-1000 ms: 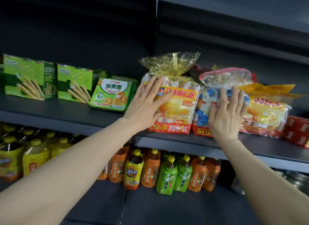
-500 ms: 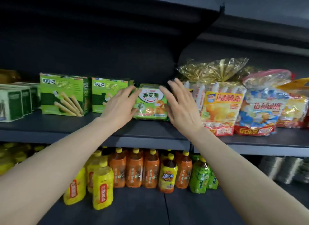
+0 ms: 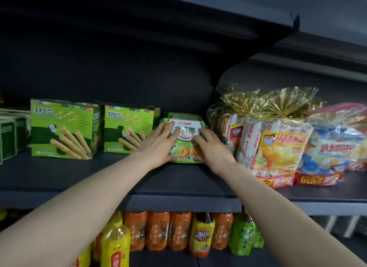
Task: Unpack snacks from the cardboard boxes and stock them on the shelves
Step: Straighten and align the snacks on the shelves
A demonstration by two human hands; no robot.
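A green snack pack (image 3: pixel 183 140) with a white label and ring biscuits printed on it stands on the dark middle shelf (image 3: pixel 178 187), with more of the same packs behind it. My left hand (image 3: pixel 158 145) lies on the left of its front face, fingers straight, thumb by the bottom edge. On the right side of that face presses my right hand (image 3: pixel 210 147), its fingers slightly bent. No cardboard box is in view.
Two green biscuit-stick boxes (image 3: pixel 63 129) (image 3: pixel 127 127) stand left of the pack. Large cellophane bags of cakes (image 3: pixel 278 147) (image 3: pixel 333 147) crowd its right. Drink bottles (image 3: pixel 178 233) fill the shelf below. An upper shelf (image 3: pixel 258 18) overhangs.
Both hands left the cellophane bags, moved left to the green pack, and now rest on its front. The view has come closer and shifted left.
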